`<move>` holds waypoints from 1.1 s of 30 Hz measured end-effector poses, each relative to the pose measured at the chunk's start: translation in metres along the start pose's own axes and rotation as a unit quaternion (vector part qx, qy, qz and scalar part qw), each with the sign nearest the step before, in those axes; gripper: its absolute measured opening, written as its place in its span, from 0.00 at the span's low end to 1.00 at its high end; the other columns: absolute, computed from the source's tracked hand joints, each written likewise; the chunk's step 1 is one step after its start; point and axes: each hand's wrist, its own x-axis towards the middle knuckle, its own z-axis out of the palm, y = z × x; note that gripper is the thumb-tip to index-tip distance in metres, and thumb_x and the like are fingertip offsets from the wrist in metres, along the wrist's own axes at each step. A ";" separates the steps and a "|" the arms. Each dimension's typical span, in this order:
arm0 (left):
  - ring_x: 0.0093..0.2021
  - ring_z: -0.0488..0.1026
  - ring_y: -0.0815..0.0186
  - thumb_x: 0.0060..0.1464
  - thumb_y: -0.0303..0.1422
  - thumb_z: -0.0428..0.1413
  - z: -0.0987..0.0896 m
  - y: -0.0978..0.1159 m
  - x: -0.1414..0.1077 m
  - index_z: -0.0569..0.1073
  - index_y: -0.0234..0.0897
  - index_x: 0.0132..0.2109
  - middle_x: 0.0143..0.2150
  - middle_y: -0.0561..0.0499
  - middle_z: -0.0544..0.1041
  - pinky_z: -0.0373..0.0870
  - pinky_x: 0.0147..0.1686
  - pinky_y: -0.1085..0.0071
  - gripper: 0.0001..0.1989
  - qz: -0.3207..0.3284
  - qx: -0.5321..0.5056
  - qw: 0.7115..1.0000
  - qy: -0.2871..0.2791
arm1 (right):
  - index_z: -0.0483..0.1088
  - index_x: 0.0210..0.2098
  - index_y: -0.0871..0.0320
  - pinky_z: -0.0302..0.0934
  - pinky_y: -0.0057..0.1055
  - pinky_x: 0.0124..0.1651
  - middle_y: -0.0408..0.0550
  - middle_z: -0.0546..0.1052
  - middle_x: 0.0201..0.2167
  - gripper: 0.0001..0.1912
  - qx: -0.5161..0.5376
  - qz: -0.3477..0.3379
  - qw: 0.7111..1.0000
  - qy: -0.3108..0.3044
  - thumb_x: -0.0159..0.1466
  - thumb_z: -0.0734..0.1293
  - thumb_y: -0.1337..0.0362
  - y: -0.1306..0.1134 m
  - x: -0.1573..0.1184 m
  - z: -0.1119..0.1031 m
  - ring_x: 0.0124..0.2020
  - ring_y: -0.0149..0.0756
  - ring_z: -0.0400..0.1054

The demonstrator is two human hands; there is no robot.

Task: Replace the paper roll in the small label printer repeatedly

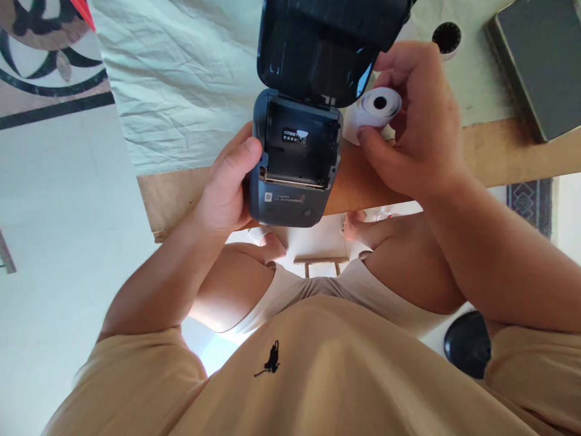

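A dark portable label printer (290, 209) is gripped along its left side by my left hand (230, 184), thumb over the edge. Its black lid (327, 48) is swung up, and the paper compartment inside shows a small printed sticker but no roll. To the right of the printer, my right hand (420, 121) pinches a white paper roll (381, 104) between thumb and fingers. The roll's dark core faces me, and a loose white end hangs at its left. Some of my right fingers are hidden behind the roll.
Pale green cloth (181, 79) covers the table, whose bare wooden edge (512, 148) runs along the front. A dark flat box (540, 66) lies at the far right. Near it stands a small round white item with a dark top (447, 39). My legs are under the table.
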 end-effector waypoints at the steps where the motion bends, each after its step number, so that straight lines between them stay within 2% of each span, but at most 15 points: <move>1: 0.50 0.78 0.57 0.58 0.44 0.52 -0.001 0.000 0.000 0.73 0.37 0.46 0.35 0.51 0.78 0.78 0.45 0.62 0.17 0.001 0.007 1.000 -0.005 | 0.58 0.55 0.48 0.62 0.30 0.38 0.45 0.70 0.47 0.30 0.015 0.000 1.000 0.006 0.54 0.63 0.71 0.002 0.000 0.001 0.37 0.31 0.64; 3: 0.52 0.77 0.57 0.59 0.44 0.51 -0.001 0.000 0.000 0.73 0.37 0.46 0.35 0.51 0.78 0.78 0.46 0.62 0.17 0.004 0.011 1.000 -0.009 | 0.59 0.54 0.49 0.63 0.30 0.38 0.45 0.71 0.46 0.30 0.023 -0.006 1.000 0.019 0.53 0.63 0.72 0.005 0.000 0.002 0.36 0.30 0.63; 5: 0.51 0.78 0.58 0.60 0.44 0.50 -0.001 0.000 0.000 0.73 0.36 0.47 0.35 0.52 0.78 0.78 0.46 0.62 0.17 0.006 0.002 1.000 -0.008 | 0.62 0.51 0.50 0.65 0.32 0.44 0.45 0.72 0.45 0.26 0.009 -0.022 1.000 0.011 0.53 0.63 0.72 0.006 0.000 0.003 0.38 0.32 0.65; 8: 0.49 0.78 0.57 0.59 0.45 0.52 -0.001 0.000 0.000 0.73 0.36 0.47 0.35 0.52 0.78 0.78 0.39 0.64 0.18 0.011 -0.003 1.000 -0.015 | 0.65 0.46 0.51 0.65 0.38 0.51 0.47 0.71 0.42 0.21 -0.030 -0.045 0.998 0.009 0.53 0.64 0.70 0.005 0.001 0.004 0.44 0.37 0.66; 12: 0.50 0.78 0.56 0.59 0.45 0.52 -0.002 0.000 0.000 0.72 0.36 0.47 0.37 0.50 0.78 0.77 0.41 0.62 0.18 0.004 0.006 1.000 -0.005 | 0.68 0.45 0.51 0.65 0.40 0.51 0.50 0.67 0.39 0.17 -0.077 -0.044 0.995 0.047 0.56 0.65 0.67 0.004 -0.001 0.006 0.45 0.38 0.65; 14: 0.51 0.77 0.55 0.59 0.45 0.52 -0.002 0.000 -0.001 0.71 0.35 0.48 0.38 0.49 0.77 0.77 0.41 0.61 0.19 0.002 0.005 1.000 -0.002 | 0.68 0.47 0.53 0.65 0.39 0.51 0.50 0.68 0.40 0.18 -0.078 -0.052 0.995 0.045 0.57 0.65 0.67 0.004 -0.002 0.006 0.45 0.38 0.65; 19: 0.42 0.78 0.59 0.58 0.45 0.53 -0.002 -0.001 -0.001 0.71 0.34 0.47 0.36 0.50 0.76 0.71 0.30 0.69 0.19 -0.001 0.000 1.000 0.007 | 0.59 0.55 0.53 0.67 0.33 0.49 0.48 0.71 0.49 0.29 -0.040 -0.079 0.996 0.017 0.53 0.62 0.73 0.006 -0.001 0.004 0.45 0.33 0.67; 23: 0.40 0.78 0.60 0.58 0.44 0.53 -0.003 -0.002 -0.001 0.71 0.34 0.47 0.36 0.50 0.77 0.70 0.28 0.70 0.18 0.008 -0.006 1.000 0.002 | 0.60 0.51 0.51 0.67 0.32 0.49 0.44 0.72 0.46 0.29 -0.044 -0.109 0.993 0.003 0.50 0.59 0.76 0.008 0.000 0.005 0.45 0.32 0.68; 29: 0.48 0.78 0.54 0.55 0.48 0.55 -0.005 -0.002 0.001 0.72 0.37 0.46 0.39 0.48 0.77 0.75 0.34 0.65 0.19 0.008 0.016 1.000 -0.007 | 0.64 0.48 0.51 0.68 0.35 0.47 0.49 0.67 0.41 0.21 -0.083 -0.076 0.993 0.044 0.54 0.67 0.65 0.004 0.001 0.015 0.45 0.37 0.66; 33: 0.55 0.75 0.53 0.58 0.47 0.52 -0.003 -0.002 0.000 0.70 0.36 0.48 0.41 0.47 0.77 0.77 0.48 0.55 0.20 -0.001 0.024 1.000 -0.001 | 0.65 0.46 0.51 0.69 0.32 0.44 0.48 0.67 0.40 0.20 -0.105 -0.052 0.992 0.051 0.54 0.66 0.70 0.001 0.003 0.016 0.43 0.34 0.65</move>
